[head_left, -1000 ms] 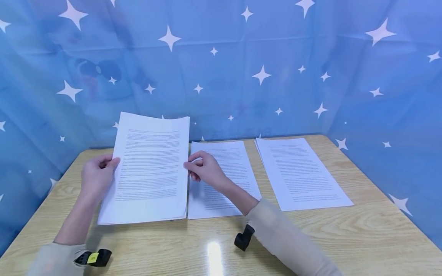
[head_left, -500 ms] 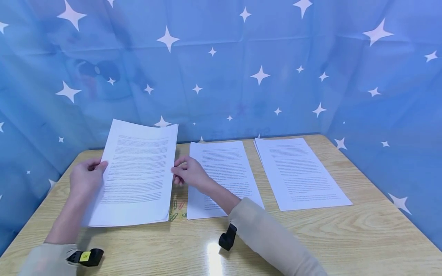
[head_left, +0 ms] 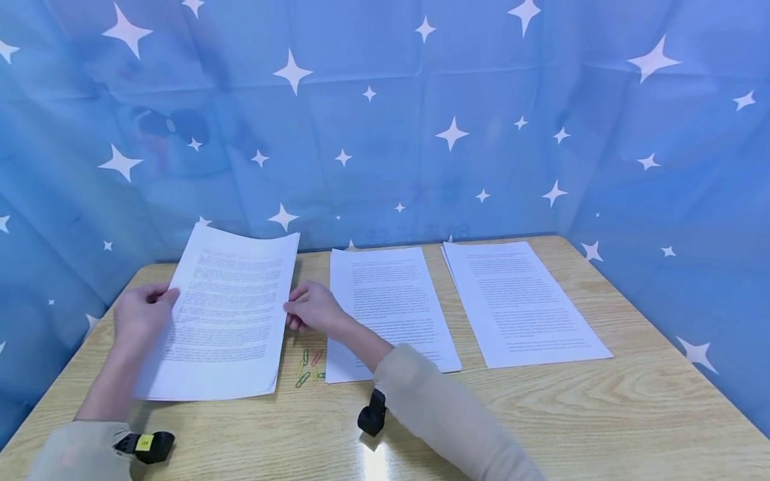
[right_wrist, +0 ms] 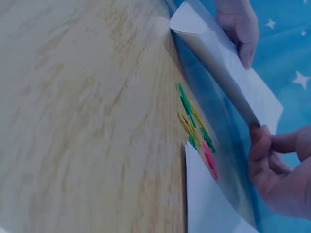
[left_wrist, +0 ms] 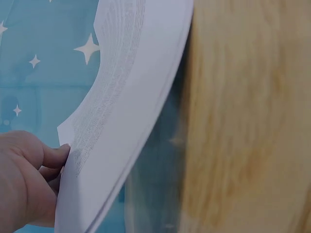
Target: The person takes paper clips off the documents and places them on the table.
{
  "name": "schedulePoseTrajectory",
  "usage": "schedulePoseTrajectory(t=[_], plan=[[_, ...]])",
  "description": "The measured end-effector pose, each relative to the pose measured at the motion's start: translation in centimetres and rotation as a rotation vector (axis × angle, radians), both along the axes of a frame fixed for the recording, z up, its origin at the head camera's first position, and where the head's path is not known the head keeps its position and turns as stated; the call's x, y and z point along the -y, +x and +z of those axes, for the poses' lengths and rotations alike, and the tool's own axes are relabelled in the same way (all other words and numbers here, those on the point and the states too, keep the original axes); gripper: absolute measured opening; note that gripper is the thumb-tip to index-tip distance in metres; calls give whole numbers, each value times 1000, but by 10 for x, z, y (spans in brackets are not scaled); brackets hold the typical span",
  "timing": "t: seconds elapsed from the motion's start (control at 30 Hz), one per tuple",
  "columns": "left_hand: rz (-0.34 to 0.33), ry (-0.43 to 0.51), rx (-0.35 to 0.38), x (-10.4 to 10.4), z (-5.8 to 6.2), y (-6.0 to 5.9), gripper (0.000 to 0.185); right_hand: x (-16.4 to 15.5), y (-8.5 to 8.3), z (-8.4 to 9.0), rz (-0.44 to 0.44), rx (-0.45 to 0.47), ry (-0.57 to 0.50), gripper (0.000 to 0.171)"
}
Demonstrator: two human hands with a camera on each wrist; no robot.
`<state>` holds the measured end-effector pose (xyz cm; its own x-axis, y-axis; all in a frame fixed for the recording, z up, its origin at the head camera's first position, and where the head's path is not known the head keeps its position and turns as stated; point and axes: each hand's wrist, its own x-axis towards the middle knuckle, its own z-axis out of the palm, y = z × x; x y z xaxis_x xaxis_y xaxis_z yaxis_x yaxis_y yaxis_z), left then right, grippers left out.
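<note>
Paper stack [head_left: 225, 314] tilts up off the table [head_left: 541, 414] near its left edge, bare wood in front. Left hand [head_left: 140, 317] pinches its left edge, right hand [head_left: 313, 308] its right edge. Clips [head_left: 308, 367] lie just beside it; two more stacks [head_left: 391, 307] [head_left: 520, 300] lie flat to the right

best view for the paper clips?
Right wrist: the paper clips lie close up, green, yellow and pink, beside the lifted sheaf. Head view shows them small. Left wrist view shows none.
</note>
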<state>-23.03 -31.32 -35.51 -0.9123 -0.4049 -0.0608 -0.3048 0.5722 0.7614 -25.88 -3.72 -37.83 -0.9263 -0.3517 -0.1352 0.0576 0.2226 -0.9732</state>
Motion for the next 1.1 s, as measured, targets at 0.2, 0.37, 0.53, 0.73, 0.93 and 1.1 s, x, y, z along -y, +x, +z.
schedulePoseTrajectory(t=[0.2,0.37,0.53,0.73,0.93,1.1], plan=[[6,-29,37,9,-7,-5,50,9,-2,-4,-28,-15,78,6],[1,-47,56,15,-12,-7,49,15,-3,-7,-10,-43,118,8],[-22,-38,92,24,-19,-8,49,20,-2,-11,54,-76,148,11],[-67,-33,156,36,-24,-8,51,25,-1,-10,43,-91,191,12],[-93,-49,187,38,-23,-7,51,27,-1,-8,27,-70,231,12],[-104,-35,197,38,-19,-6,55,24,-1,-9,36,-65,232,9]])
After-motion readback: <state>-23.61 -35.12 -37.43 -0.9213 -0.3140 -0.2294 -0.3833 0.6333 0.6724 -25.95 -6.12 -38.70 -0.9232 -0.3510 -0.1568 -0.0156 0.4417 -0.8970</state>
